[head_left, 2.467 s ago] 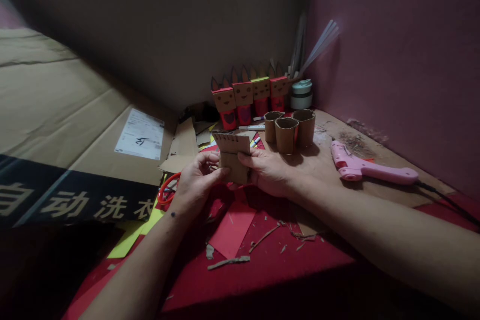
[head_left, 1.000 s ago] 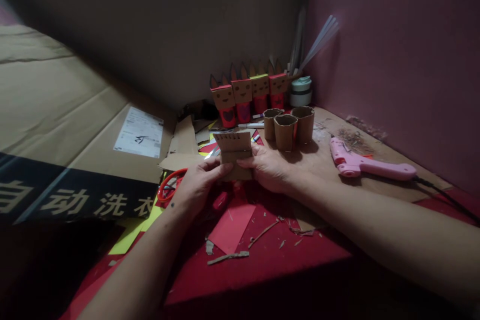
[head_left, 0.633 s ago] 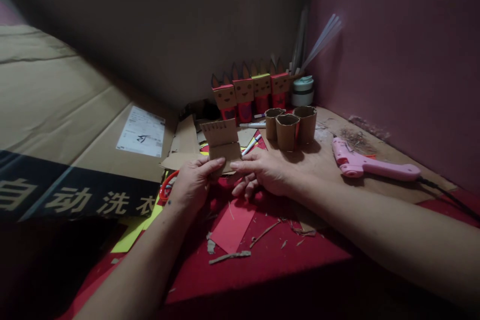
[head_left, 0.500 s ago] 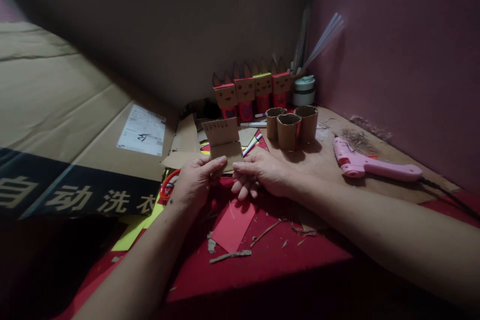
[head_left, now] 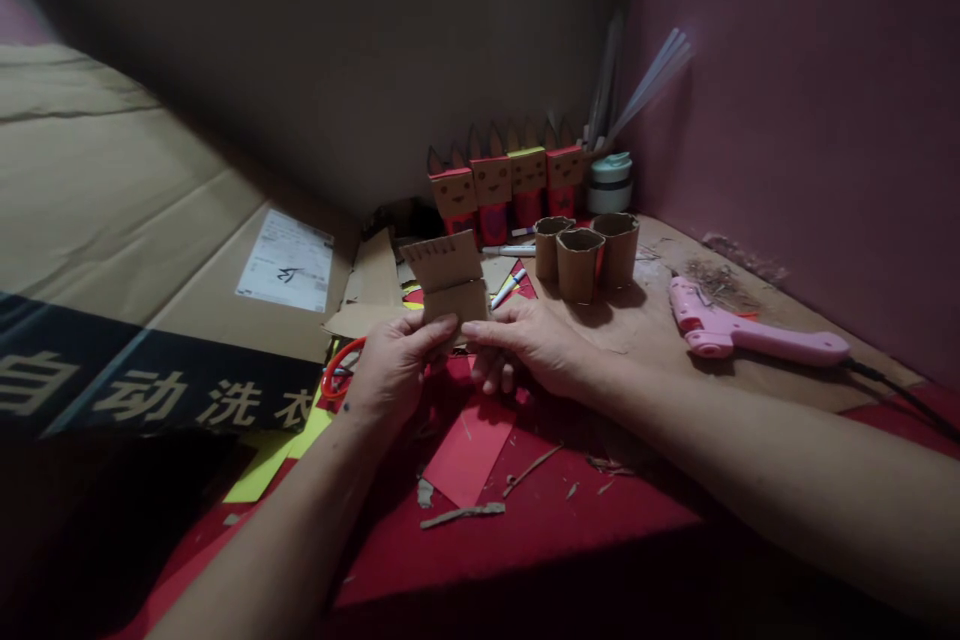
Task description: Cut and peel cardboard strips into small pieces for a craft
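Observation:
Both my hands hold a small creased piece of cardboard (head_left: 454, 282) by its lower edge. Its upper part bends along a fold, and short slits or dark marks run along the top. My left hand (head_left: 401, 355) pinches the lower left corner between thumb and fingers. At the lower right, my right hand (head_left: 525, 345) grips it, the other fingers curled beneath. A red paper piece (head_left: 471, 450) lies on the red cloth below my hands. Behind the cardboard lies a white marker (head_left: 510, 287).
Three cardboard tubes (head_left: 580, 265) stand right of my hands, with a pink glue gun (head_left: 757, 328) farther right. Several cardboard figures (head_left: 491, 178) line the back beside a lidded jar (head_left: 610, 183). A large carton (head_left: 165, 270) fills the left. Orange-handled scissors (head_left: 335, 370) lie by my left wrist.
The cardboard piece has tilted slightly, and the fingers of my right hand have curled in more beneath it. The view has shifted very little; the other objects stay in place.

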`<state>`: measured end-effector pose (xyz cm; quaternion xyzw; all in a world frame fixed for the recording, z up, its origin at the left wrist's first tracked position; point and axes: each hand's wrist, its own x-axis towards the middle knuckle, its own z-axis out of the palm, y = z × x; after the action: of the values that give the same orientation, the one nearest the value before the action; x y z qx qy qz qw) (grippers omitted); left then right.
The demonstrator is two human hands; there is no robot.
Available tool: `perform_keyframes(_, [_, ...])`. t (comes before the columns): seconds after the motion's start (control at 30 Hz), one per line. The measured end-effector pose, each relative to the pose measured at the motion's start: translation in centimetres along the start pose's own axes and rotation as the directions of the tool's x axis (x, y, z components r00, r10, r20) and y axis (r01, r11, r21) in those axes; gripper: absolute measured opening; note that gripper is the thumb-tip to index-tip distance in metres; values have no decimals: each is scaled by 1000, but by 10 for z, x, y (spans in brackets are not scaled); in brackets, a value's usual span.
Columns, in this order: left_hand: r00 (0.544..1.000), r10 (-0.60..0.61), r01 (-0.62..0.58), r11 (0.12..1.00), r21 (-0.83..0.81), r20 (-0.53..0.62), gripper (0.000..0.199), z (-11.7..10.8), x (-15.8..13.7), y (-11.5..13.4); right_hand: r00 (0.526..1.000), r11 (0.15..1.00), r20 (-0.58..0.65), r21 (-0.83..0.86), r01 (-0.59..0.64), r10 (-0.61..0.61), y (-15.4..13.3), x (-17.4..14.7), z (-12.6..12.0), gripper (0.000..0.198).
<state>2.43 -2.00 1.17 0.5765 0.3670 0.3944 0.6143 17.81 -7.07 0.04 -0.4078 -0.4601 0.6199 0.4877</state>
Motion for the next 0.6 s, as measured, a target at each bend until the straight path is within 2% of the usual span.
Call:
perform_keyframes(0.17, [991, -45, 49, 998, -25, 130, 26, 4, -3, -1, 998, 999, -40, 0, 39, -39, 3, 2, -1, 24])
perform_keyframes(0.4, [967, 16, -17, 1000, 3, 253, 23, 1, -4, 0, 995, 999, -91, -8, 49, -50, -2, -1, 1, 22])
perform_keyframes(0.5, [961, 57, -66, 997, 26, 271, 18, 2, -5, -1, 993, 996, -98, -66, 65, -71, -3, -1, 2, 21])
perform_keyframes(0.6, [962, 59, -65, 998, 14, 268, 16, 2, -6, -1, 991, 990, -81, -100, 97, -105, -3, -2, 2, 21])
